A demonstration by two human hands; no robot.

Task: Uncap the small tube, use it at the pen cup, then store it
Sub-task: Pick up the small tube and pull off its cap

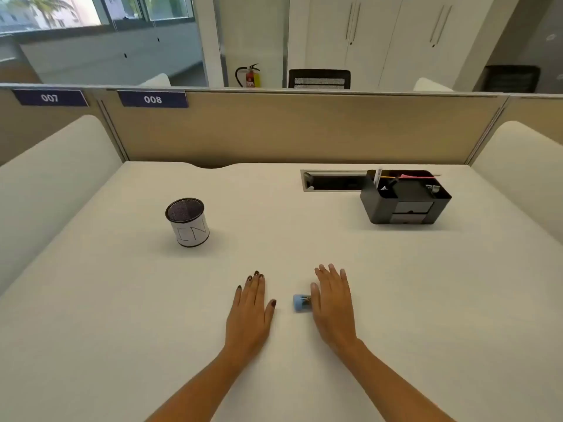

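Both hands flat, fingers spread, gripping nothing; small blue tube [302, 303] lies on the surface touching right hand [332, 303] thumb — pinch its body there, left hand [250, 309] twists cap.

Small blue tube [302, 303] lying flat; mesh pen cup [188, 222] upright.

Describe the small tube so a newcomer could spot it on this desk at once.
Start at the white desk and find the two hands lying flat on its near middle. The small tube lies on its side between them, against the thumb side of the right hand. It is the only blue thing on the desk, far smaller than the pen cup or the black organizer.
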